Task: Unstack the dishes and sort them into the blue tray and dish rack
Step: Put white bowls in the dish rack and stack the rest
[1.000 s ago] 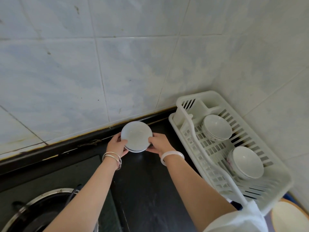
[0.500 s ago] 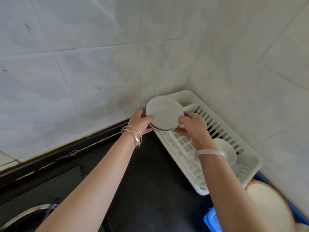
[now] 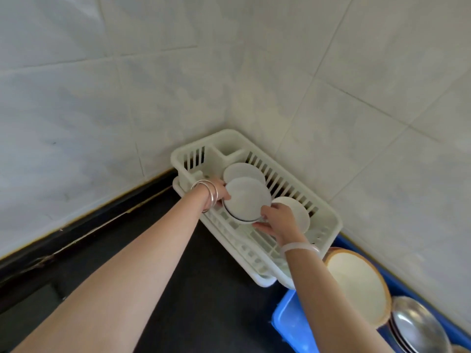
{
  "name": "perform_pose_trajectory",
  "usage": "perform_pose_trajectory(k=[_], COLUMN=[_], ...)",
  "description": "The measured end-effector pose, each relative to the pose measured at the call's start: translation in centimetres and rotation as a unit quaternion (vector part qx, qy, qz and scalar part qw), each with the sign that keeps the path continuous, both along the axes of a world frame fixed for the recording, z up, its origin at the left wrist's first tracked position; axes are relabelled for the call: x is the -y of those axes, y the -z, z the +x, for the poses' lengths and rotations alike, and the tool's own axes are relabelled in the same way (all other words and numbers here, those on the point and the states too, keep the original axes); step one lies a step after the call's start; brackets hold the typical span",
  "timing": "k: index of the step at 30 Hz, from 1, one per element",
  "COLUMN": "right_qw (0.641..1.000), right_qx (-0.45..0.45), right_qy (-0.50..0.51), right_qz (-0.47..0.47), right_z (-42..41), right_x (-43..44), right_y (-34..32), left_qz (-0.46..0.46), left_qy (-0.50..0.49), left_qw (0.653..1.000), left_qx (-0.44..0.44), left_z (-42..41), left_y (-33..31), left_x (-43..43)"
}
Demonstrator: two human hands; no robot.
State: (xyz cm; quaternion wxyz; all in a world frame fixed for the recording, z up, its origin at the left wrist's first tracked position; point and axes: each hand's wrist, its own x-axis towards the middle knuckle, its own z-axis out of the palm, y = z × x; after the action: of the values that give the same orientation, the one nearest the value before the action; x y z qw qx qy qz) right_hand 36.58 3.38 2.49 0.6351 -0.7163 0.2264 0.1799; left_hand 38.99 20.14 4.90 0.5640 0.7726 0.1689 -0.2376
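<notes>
A white bowl with a dark rim line (image 3: pixel 246 200) is held tilted inside the white dish rack (image 3: pixel 328 220) in the wall corner. My left hand (image 3: pixel 220 193) grips its left edge and my right hand (image 3: pixel 276 220) grips its lower right edge. Two other white bowls stand in the rack, one behind (image 3: pixel 242 171) and one to the right (image 3: pixel 298 210), partly hidden by my right hand. The blue tray (image 3: pixel 293 324) lies at the lower right with a brown-rimmed plate (image 3: pixel 356 284) and metal dishes (image 3: pixel 418 327) in it.
The rack sits on a black countertop (image 3: pixel 193 289) against tiled walls (image 3: pixel 127 85) on two sides. Its far end has a slotted utensil compartment (image 3: pixel 196 156). The blue tray touches the rack's near right end.
Both hands carried the bowl rightward from over the counter and down into the rack, between the two bowls standing there. My view swung right, bringing the blue tray into sight.
</notes>
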Motion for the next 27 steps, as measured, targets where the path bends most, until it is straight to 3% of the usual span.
perform_pose_trajectory(k=[9, 13, 18, 22, 27], right_qw=[0.998, 0.996, 0.997, 0.997, 0.996], right_qx=[-0.047, -0.043, -0.062, -0.077, -0.081], right_qy=[0.010, -0.012, -0.006, 0.013, 0.029], right_qz=[-0.032, -0.081, -0.050, -0.019, -0.011], right_z=[-0.5, -0.4, -1.2, -1.6, -2.4], right_x=[0.6, 0.7, 0.8, 1.1, 0.9], right_y=[3.6, 4.2, 4.3, 3.7, 2.5], left_qz=[0.163, 0.210, 0.256, 0.211, 0.210], left_qy=[0.159, 0.194, 0.224, 0.190, 0.146], left_qw=[0.972, 0.956, 0.937, 0.955, 0.967], left_qx=[-0.053, -0.068, -0.075, -0.082, 0.007], left_z=[1.8, 2.3, 2.4, 2.6, 2.1], left_y=[1.7, 2.3, 2.9, 3.2, 3.6], left_x=[1.0, 1.3, 1.7, 1.9, 2.1])
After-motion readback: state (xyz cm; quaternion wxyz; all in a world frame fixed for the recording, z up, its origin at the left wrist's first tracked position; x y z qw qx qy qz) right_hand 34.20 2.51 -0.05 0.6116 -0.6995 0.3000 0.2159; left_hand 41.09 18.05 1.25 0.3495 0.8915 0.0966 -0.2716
